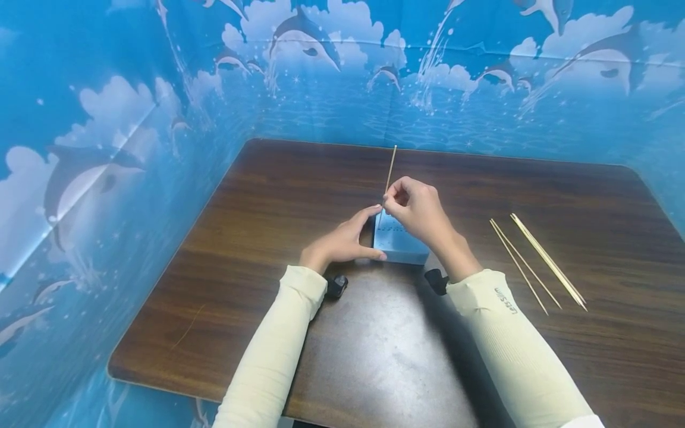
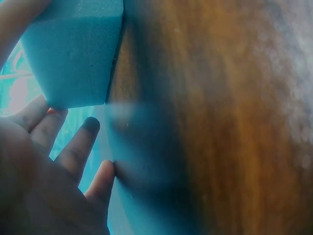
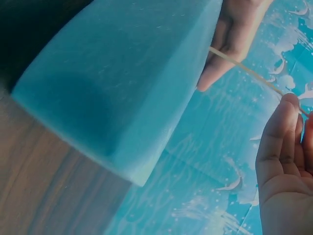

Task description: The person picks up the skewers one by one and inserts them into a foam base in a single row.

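A light blue foam block [image 1: 401, 252] lies on the table, its top marked with rows of small dark holes. My left hand [image 1: 348, 236] holds the block at its left end, thumb along the near side and fingertips at the far side. Between thumb and fingertips my right hand [image 1: 420, 209] pinches a thin wooden skewer [image 1: 392, 164], which stands nearly upright over the block's left part. In the right wrist view the skewer [image 3: 249, 72] runs from behind the foam block [image 3: 132, 83] to the fingertips; its lower tip is hidden there.
Several loose skewers [image 1: 548, 260] lie to the right on the dark wooden table [image 1: 241, 208], with two thinner ones [image 1: 516, 258] beside them. A blue curtain [image 1: 332, 107] with dolphins hangs behind and left of the table. Each wrist bears a small black camera [image 1: 337, 286].
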A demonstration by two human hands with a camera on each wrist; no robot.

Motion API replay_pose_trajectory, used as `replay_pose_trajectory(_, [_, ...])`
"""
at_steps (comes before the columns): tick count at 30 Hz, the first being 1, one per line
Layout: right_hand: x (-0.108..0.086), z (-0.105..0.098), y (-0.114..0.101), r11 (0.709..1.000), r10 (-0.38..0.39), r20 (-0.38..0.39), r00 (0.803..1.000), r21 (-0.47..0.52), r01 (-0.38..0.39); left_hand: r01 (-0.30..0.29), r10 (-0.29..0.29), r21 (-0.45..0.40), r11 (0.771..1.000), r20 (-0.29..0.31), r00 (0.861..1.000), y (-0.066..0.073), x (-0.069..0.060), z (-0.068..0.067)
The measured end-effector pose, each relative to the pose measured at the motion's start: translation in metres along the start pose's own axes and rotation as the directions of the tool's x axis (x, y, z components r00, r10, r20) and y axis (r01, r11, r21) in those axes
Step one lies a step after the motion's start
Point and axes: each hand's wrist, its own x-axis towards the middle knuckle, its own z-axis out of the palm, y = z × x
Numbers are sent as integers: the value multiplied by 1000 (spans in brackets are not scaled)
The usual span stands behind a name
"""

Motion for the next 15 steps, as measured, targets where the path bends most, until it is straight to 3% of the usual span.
replay_pose_trajectory(7, [-18,-17,21,993,105,1,994,-59,-105,-13,13,-15,1000,-4,1000,-2,0,2])
replay_pose_trajectory(15, [-53,-62,62,947,257,-72,964,-182,-266,-37,37,-10,999,-1,999,-3,1,-1])
